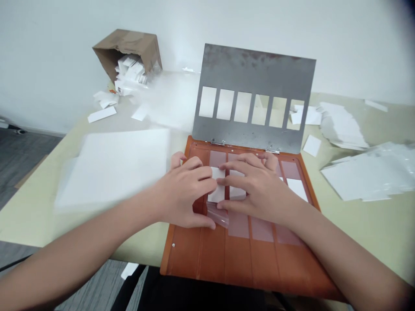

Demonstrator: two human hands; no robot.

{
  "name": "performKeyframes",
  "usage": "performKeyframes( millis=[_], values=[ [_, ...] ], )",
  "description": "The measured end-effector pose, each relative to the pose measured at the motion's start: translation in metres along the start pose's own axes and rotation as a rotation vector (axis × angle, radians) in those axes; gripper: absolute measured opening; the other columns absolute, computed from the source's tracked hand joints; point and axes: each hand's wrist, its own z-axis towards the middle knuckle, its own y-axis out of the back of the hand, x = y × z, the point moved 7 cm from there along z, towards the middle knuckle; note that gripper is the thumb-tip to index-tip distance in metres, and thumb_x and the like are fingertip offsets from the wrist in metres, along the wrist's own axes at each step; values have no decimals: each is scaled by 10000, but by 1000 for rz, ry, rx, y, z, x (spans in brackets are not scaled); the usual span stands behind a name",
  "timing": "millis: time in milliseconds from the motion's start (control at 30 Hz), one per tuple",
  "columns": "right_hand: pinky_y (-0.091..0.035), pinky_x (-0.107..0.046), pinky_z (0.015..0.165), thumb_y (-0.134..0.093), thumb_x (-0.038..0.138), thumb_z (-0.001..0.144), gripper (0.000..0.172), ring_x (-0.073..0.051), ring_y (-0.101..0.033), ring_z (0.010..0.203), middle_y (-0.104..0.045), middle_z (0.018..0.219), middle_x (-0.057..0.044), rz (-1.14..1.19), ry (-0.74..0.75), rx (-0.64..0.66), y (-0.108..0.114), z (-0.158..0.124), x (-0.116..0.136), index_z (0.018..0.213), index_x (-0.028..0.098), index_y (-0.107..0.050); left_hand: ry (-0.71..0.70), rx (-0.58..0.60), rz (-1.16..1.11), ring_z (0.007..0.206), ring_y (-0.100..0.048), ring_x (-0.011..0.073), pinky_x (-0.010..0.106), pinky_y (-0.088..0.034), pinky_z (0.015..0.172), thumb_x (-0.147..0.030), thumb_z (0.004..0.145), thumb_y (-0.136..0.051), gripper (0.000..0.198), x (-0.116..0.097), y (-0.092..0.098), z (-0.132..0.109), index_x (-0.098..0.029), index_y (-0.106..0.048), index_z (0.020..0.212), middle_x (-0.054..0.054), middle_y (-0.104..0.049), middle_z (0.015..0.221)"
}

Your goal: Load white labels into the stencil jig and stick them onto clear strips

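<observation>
An orange-brown jig board [227, 255] lies at the table's near edge, its grey metal lid [256, 69] with several window slots hinged upright behind it. My left hand [186, 192] rests on the board's left part, fingers flat on a small white card [216, 190] in a slot, thumb beside a clear plastic sleeve [218, 214]. My right hand [256, 185] lies spread flat over neighbouring white cards [236, 190]. Another white card [296, 188] sits in a slot to the right.
A stack of white sheets [113, 166] lies left of the board. A tipped cardboard box [129, 49] spills white cards at the back left. Piles of white sheets and clear sleeves [366, 172] lie at the right. The table [372, 233] is pale green.
</observation>
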Motion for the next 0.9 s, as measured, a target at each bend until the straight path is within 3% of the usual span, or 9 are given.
performKeyframes(
  millis=[900],
  values=[
    [-224, -459, 885, -720, 494, 822, 248, -264, -581, 993, -744, 1071, -31, -55, 47, -36, 1, 1, 5, 845, 249, -749, -20, -12, 2, 883, -495, 240, 409, -265, 770, -688, 719, -706, 514, -2, 2, 0, -194, -576, 783, 50, -621, 919]
  ],
)
